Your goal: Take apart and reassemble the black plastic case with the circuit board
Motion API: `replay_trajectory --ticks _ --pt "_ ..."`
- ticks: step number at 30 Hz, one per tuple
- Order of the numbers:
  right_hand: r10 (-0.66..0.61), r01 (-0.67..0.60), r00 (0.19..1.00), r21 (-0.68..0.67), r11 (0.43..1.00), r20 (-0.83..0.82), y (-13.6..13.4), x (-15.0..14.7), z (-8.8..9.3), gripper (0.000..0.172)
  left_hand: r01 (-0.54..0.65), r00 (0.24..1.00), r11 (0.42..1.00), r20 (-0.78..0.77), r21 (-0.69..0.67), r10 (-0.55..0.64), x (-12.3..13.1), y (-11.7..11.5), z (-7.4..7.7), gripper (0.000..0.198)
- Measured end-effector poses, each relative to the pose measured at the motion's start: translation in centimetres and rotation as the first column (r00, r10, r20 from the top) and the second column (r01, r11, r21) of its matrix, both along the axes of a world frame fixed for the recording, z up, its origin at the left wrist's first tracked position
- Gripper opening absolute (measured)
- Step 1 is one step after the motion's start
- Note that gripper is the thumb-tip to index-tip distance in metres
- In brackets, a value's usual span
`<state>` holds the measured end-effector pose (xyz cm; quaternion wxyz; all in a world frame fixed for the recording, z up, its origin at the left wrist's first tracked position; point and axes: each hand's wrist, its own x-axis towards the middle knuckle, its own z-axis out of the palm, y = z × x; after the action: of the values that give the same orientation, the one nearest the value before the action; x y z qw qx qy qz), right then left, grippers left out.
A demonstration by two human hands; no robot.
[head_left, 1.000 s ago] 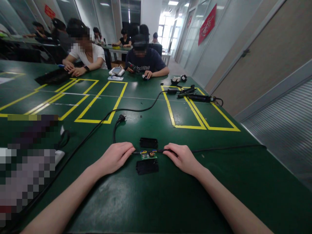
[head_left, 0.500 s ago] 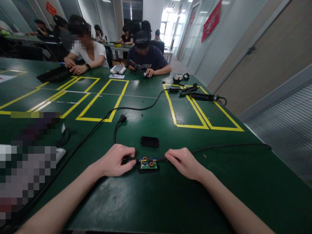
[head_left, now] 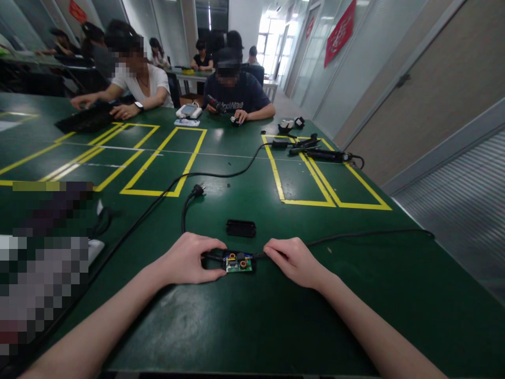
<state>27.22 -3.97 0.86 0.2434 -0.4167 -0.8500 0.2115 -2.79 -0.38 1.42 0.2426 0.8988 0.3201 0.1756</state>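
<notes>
A small green circuit board with copper-wound coils lies in an open black plastic case on the table before me. My left hand spans the case's left end, thumb at the near edge and index finger at the far edge. A black cable enters the case between those fingers. With fingertips pinched together, my right hand holds the black cord just outside the case's right end. The matching black cover lies hollow side up beyond the case, touched by neither hand.
A black power plug lies beyond my left hand. A long cord crosses the green table toward a black handheld tool at the far right. Two co-workers sit across, one with a black tray. Blurred-out items lie at left.
My left thumb and index finger have spread from the left cable to the case's edges. The board sits a little differently in the case. Across the table, a co-worker's hand has moved left.
</notes>
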Motion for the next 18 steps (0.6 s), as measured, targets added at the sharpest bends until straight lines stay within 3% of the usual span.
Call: replay_trajectory --ticks 7,18 --pt "-0.035 0.034 0.999 -0.030 0.999 -0.025 0.17 0.08 -0.20 0.043 0.000 1.000 1.000 -0.028 0.029 0.001 -0.01 -0.07 0.54 0.036" --pt "-0.030 0.028 0.998 -0.033 0.999 -0.047 0.19 0.05 -0.28 0.028 -0.016 0.995 0.999 0.098 0.044 0.012 0.33 0.01 0.57 0.019"
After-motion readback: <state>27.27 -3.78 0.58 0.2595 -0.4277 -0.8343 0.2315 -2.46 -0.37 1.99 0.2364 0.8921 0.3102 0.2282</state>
